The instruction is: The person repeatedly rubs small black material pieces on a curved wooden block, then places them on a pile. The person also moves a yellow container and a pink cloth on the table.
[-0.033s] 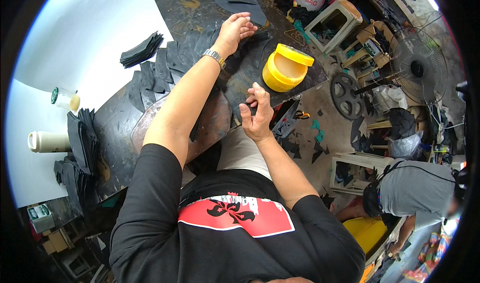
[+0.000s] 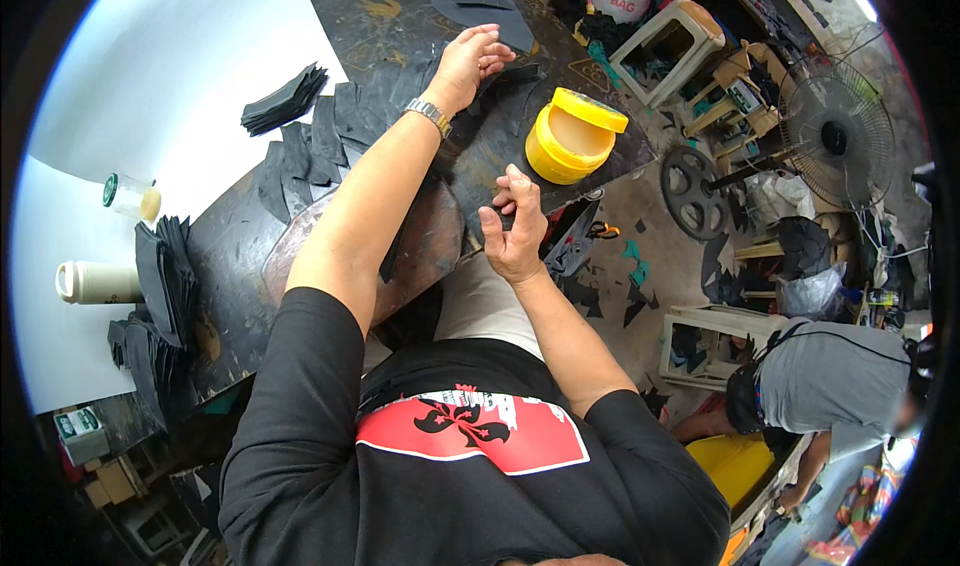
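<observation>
My left hand (image 2: 474, 63), with a metal watch (image 2: 430, 116) at its wrist, hovers over or rests on the far part of the dark table; which of these I cannot tell. Its fingers are loosely bent and apart, and nothing shows in them. Under and beside that arm lie overlapping black flat pieces (image 2: 330, 136). My right hand (image 2: 516, 228) is nearer to me by the table's edge, thumb apart from half-curled fingers, no object visible in it. Just beyond it stands a yellow tub (image 2: 560, 156) of pale paste, its yellow lid (image 2: 590, 109) resting tilted on the rim.
White sheeting (image 2: 200, 86) covers the left, bearing a black stack (image 2: 283, 100), a jar (image 2: 130, 198) and a cream bottle (image 2: 98, 283). More black stacks (image 2: 165, 281) stand nearby. Right are a fan (image 2: 835, 136), a stool (image 2: 665, 51), floor scraps and a bending person (image 2: 835, 376).
</observation>
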Tool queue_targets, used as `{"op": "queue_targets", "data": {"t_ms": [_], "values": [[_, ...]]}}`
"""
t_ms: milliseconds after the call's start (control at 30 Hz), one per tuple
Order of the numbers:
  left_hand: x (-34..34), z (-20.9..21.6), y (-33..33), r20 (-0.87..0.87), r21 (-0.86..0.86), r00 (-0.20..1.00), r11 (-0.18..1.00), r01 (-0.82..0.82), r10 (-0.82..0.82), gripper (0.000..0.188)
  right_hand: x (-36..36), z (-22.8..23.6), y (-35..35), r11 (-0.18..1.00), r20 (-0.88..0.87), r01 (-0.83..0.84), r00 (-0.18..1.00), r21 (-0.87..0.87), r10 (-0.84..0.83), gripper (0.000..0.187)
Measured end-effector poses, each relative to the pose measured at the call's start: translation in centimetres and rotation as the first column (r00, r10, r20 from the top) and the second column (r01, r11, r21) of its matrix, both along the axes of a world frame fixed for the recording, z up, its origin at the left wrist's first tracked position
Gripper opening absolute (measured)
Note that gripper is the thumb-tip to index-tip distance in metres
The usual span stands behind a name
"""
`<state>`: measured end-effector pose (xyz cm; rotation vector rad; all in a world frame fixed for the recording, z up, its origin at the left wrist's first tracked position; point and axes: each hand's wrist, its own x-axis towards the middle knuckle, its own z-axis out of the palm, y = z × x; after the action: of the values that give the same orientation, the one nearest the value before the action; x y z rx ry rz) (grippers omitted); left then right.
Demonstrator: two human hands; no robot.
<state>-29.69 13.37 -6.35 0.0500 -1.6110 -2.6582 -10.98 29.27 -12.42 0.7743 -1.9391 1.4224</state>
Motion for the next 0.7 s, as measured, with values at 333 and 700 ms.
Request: {"op": "queue_targets", "data": {"t_ms": [333, 700], "values": [[1.8, 0.8, -0.9, 0.134, 0.160, 0.991, 0.987, -0.002, -0.019, 0.048, -0.3, 1.5, -0.3, 0.955, 0.293, -0.118, 0.935, -0.274, 0.200, 0.065], [14.0, 5.4, -5.9, -0.015, -0.333, 0.980, 0.925, 0.184, -0.201, 0.044, 0.7, 8.7, 2.0, 0.987, 0.257, -0.159, 0.956, 0.038, 0.144, 0.020]]}}
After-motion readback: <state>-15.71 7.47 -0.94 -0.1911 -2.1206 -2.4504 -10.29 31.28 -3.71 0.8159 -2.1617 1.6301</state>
